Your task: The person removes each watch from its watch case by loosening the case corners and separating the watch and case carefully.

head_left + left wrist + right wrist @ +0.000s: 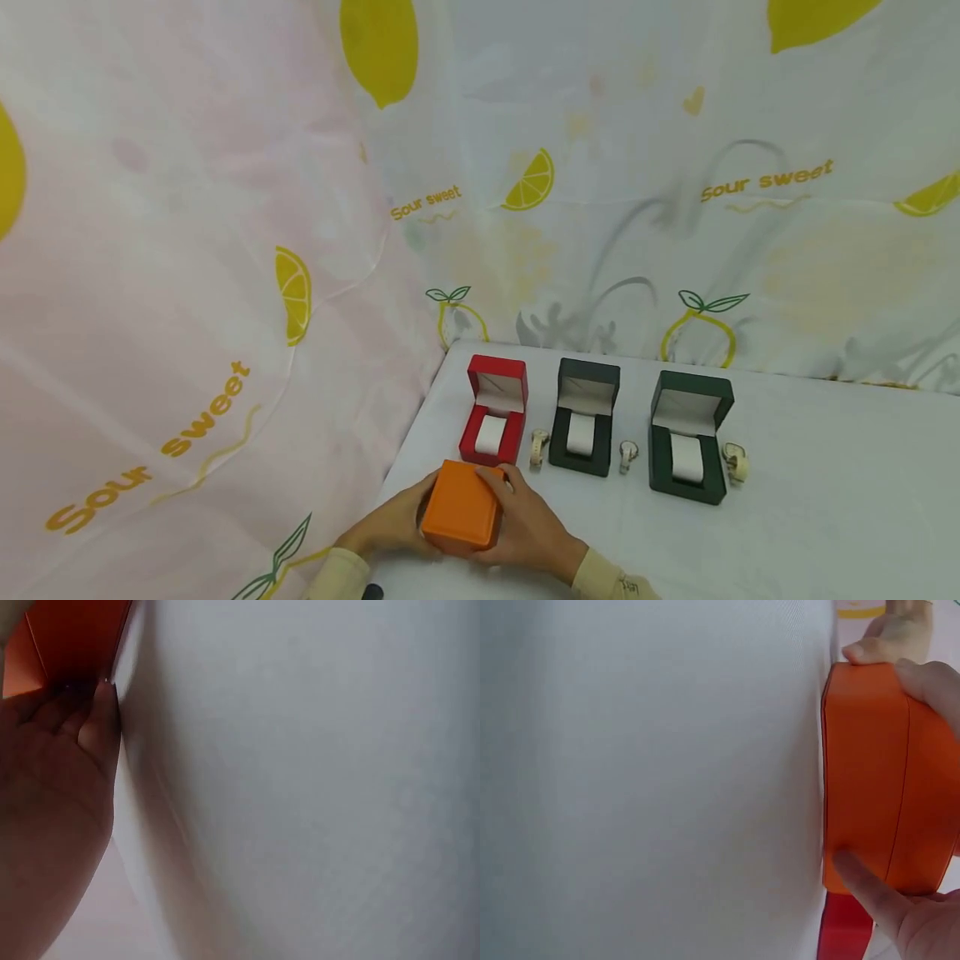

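A closed orange box (461,504) rests on the white-covered table at the near left, with a hand on either side. My left hand (396,520) grips its left side, fingers partly hidden behind it. From the right, my right hand (531,525) holds the box, one digit lying over the top edge. In the right wrist view, a right-hand finger (870,889) presses the side of the orange box (866,772). Just behind it stands an open red watch box (491,435) with a white cushion inside.
Two open dark green watch boxes, a middle one (582,446) and a right one (686,458), stand in a row with the red box. Beside the boxes lie three watches: one pale-strapped (537,447), one small (627,456), one at the right (735,462). A lemon-print curtain (600,250) hangs behind.
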